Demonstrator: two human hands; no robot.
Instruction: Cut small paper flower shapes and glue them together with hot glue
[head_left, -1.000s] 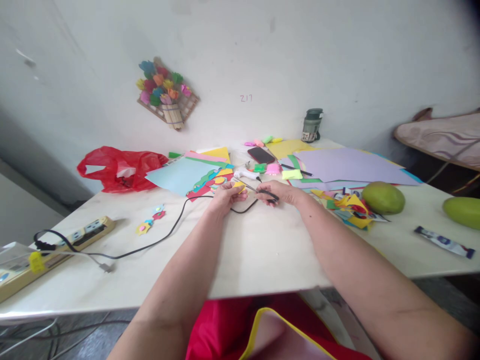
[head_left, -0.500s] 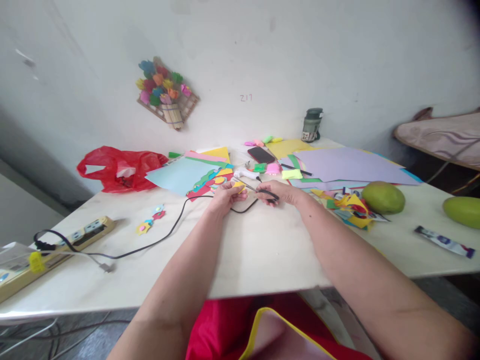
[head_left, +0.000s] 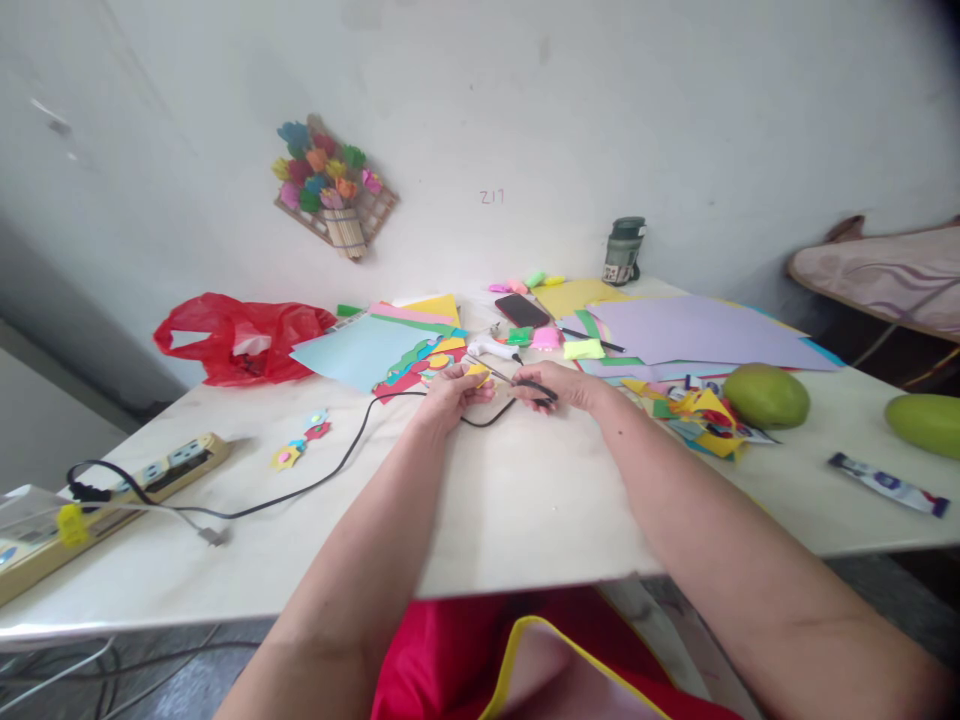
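Pinched in my left hand is a small piece of yellow paper. My right hand is closed round the black handles of a pair of scissors. Their thin blades point left and reach the yellow paper; whether they are parted I cannot tell. Just beyond both hands lies a white glue gun, whose black cord runs under my left hand's side toward the left. Coloured paper cut-outs lie right behind my left hand.
A power strip and small paper flowers lie left, near a red plastic bag. A phone, clay packets and lilac paper lie behind. Paper scraps, green mangoes and a tube lie right.
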